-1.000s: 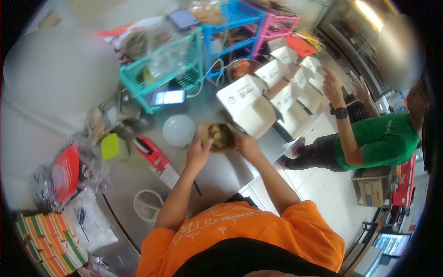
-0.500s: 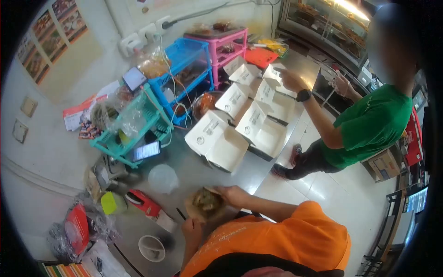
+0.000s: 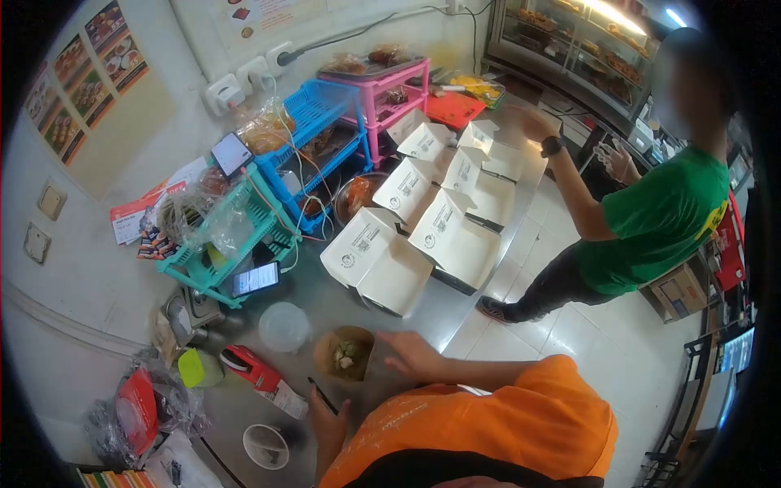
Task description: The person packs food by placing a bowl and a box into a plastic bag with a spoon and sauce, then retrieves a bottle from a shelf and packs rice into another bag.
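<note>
An open brown paper wrap or container (image 3: pixel 324 355) stands on the metal table, with greenish food and pale pieces (image 3: pixel 348 355) inside. My right hand (image 3: pixel 412 358) is just right of it, fingers stretched out and holding nothing. Lower down, my left hand (image 3: pixel 329 421) has its thumb and fingers apart. A thin black pen-like stick (image 3: pixel 323 395) lies by its fingertips; it does not look gripped. Left of that hand are a white cup (image 3: pixel 266 446) and a red-and-white object (image 3: pixel 259 376) whose kind I cannot make out. A translucent round tub or lid (image 3: pixel 285 327) sits beyond.
Several open white cardboard boxes (image 3: pixel 396 276) stand in rows along the table (image 3: pixel 325 281). Teal (image 3: pixel 232 215), blue (image 3: pixel 321 122) and pink (image 3: pixel 396 102) racks line the wall, with phones and bags. A person in a green shirt (image 3: pixel 667 215) stands across the table's right edge.
Both my hands have let go of the brown paper wrap and opened, the left drawing down toward me. The co-worker's near hand has moved away from the far boxes.
</note>
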`<action>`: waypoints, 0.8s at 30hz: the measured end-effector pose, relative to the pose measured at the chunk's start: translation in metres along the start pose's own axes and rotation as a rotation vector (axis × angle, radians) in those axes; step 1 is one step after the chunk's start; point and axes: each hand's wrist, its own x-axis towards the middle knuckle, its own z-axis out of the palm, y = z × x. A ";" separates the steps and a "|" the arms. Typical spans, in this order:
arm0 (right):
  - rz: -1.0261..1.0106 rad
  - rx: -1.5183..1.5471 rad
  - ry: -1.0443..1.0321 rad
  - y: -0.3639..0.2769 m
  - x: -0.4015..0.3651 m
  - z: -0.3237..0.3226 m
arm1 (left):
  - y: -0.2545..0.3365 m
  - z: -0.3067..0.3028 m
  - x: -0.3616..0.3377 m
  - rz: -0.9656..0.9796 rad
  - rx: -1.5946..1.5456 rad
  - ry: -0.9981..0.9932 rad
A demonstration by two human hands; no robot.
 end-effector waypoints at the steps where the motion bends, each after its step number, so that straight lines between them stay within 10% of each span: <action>1: 0.002 -0.001 0.004 -0.006 -0.005 0.004 | -0.001 0.005 0.005 0.004 0.001 -0.002; 11: -0.100 -0.235 -0.136 -0.018 0.001 0.044 | 0.013 0.022 0.047 0.460 0.182 -0.086; 18: -0.114 0.239 0.049 0.030 0.010 0.090 | 0.021 0.024 0.065 0.644 0.244 -0.043; 24: 0.213 0.107 0.111 0.017 0.017 0.078 | 0.003 0.047 0.083 0.399 -0.029 -0.005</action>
